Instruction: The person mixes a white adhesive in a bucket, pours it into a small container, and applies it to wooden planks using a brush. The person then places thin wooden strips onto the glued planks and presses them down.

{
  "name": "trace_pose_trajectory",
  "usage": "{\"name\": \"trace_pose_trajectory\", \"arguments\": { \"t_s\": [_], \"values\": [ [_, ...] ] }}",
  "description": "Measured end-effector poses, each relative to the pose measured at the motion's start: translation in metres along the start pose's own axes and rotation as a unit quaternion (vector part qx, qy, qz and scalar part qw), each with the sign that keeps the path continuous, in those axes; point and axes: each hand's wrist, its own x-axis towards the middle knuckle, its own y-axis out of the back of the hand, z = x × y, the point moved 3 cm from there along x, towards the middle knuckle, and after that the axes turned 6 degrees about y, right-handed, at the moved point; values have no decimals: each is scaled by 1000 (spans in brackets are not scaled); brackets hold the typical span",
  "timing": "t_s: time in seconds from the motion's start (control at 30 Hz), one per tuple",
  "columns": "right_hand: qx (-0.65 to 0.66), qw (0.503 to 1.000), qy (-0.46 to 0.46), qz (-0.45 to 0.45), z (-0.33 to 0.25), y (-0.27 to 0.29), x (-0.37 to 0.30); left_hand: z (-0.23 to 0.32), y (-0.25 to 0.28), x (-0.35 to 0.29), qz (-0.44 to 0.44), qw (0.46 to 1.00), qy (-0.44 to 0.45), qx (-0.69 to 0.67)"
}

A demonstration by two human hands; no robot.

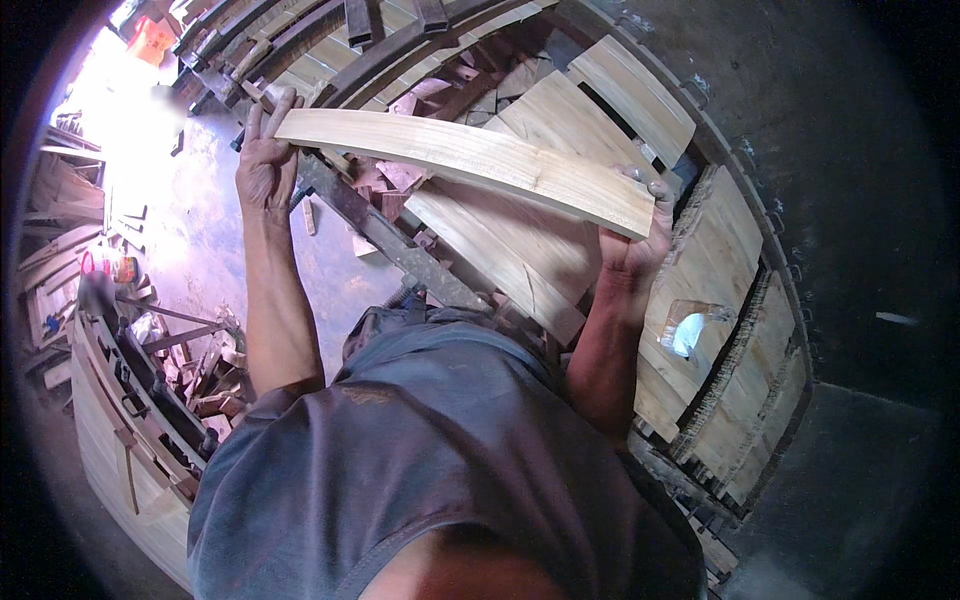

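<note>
A long pale wooden board (470, 155) spans the space between my two hands, held up in front of me. My left hand (268, 155) supports its left end, some fingers stretched upward and the rest partly behind the wood. At the other end, my right hand (645, 220) is wrapped round the board, with fingertips showing over its far edge. Below the board lie wide wooden panels (545, 110) and a long timber piece (495, 255) on a bench or frame.
Wood offcuts (395, 180) lie among the frame's rails. Stacked panels (715, 240) stand to the right, with a clear plastic container (690, 330) on them. Scrap wood (215, 385) and a curved rack of boards (125, 440) are at the left. A dark metal rail (360, 225) runs before me.
</note>
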Motion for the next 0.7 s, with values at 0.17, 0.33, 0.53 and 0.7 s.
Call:
{"name": "trace_pose_trajectory", "arguments": {
  "t_s": [0.17, 0.33, 0.53, 0.7],
  "values": [
    [-125, 991, -10, 45, 6, -12, -4, -4, 26, -5, 7, 1000, 13, 12],
    [-302, 953, -26, 3, 11, -24, -2, 0, 49, 1, 28, 999, -16, -11],
    [-482, 875, -26, -30, 17, -42, -3, 5, 72, 9, 28, 999, 23, -4],
    [-393, 913, -39, 103, 30, -19, -15, -16, 84, 18, 59, 977, 150, 138]
  ]
}}
